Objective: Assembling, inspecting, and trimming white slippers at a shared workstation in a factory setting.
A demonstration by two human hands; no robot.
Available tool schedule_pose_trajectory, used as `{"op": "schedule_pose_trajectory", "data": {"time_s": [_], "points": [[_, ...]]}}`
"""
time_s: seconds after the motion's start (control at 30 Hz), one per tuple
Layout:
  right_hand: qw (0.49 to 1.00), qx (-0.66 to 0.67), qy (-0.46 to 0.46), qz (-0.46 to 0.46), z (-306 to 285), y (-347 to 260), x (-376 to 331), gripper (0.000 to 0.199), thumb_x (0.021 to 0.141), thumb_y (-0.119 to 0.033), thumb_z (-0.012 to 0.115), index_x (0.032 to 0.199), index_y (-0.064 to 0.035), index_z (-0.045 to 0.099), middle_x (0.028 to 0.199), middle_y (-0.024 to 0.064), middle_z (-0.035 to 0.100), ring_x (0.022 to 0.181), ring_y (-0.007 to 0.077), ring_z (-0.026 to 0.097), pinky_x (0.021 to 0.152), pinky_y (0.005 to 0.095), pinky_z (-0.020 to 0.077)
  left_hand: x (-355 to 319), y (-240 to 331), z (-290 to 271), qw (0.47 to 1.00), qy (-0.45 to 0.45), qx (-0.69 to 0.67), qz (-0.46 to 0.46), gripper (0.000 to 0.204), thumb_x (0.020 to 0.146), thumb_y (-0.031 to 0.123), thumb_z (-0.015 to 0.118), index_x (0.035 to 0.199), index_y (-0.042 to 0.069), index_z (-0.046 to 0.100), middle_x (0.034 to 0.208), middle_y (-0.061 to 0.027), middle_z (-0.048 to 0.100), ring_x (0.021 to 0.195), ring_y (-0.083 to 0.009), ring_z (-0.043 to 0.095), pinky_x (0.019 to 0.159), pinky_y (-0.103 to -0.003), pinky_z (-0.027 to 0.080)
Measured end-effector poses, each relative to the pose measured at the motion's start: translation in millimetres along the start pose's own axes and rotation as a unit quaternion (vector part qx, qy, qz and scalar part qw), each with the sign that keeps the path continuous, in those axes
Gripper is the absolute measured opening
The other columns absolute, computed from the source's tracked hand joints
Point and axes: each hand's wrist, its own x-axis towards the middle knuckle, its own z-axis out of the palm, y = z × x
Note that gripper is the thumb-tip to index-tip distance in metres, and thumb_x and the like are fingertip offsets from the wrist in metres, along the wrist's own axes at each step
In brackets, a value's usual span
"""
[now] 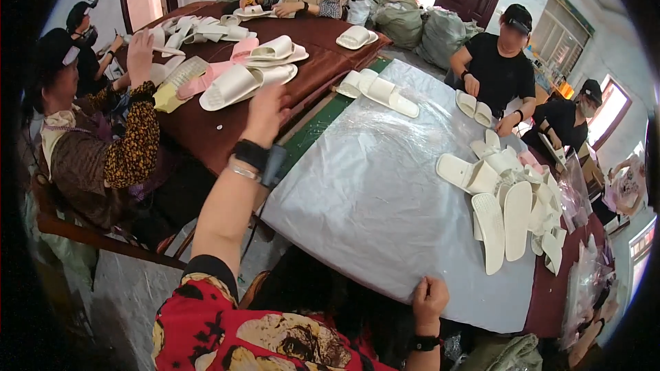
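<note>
My left hand [268, 115] is stretched out over the edge of the brown-covered table, its slightly blurred fingers partly spread with nothing visible in them. Just beyond it lie white slippers [230, 88] with wide straps; whether my fingers touch them I cannot tell. Behind these sits another pair of white slippers [278, 51]. My right hand [431, 297] rests curled on the near edge of the grey-white sheeted table [357, 199], with nothing seen in its fingers. White slippers [390, 96] lie at that table's far left edge, and a heap of white slippers [505, 178] covers its right side.
Pink slippers [210, 77] and more white ones crowd the brown table [302, 86]. A person [498, 62] across the sheeted table handles a white pair. Another person [96, 130] sits at my left with a raised hand. Stuffed sacks [426, 31] stand behind.
</note>
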Motion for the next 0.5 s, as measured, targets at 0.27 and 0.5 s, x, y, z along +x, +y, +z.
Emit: {"op": "schedule_pose_trajectory", "data": {"time_s": [0.27, 0.5], "points": [[0.999, 0.0, 0.01, 0.044, -0.6, 3.3, -6.7, 0.005, 0.078, -0.004, 0.063, 0.076, -0.0011, 0.06, 0.066, 0.0142, 0.055, 0.06, 0.0318, 0.054, 0.055, 0.0398, 0.0425, 44.2, 14.1, -82.8, 0.936, 0.139, -0.309, -0.098, 0.085, 0.081, 0.068, 0.045, 0.137, 0.007, 0.03, 0.131, -0.0173, 0.039, 0.132, -0.0319, 0.033, 0.112, -0.047, 0.014], [0.999, 0.017, 0.008, 0.038, -2.7, -6.5, 0.3, 0.008, 0.079, -0.007, 0.063, 0.075, -0.0016, 0.059, 0.063, 0.0145, 0.054, 0.059, 0.0327, 0.053, 0.054, 0.0404, 0.0416, 66.1, 12.1, -129.7, 0.967, 0.157, -0.189, -0.067, 0.037, 0.095, 0.025, 0.04, 0.127, 0.006, 0.041, 0.112, -0.0115, 0.058, 0.1, -0.0234, 0.061, 0.092, -0.043, 0.042]]}}
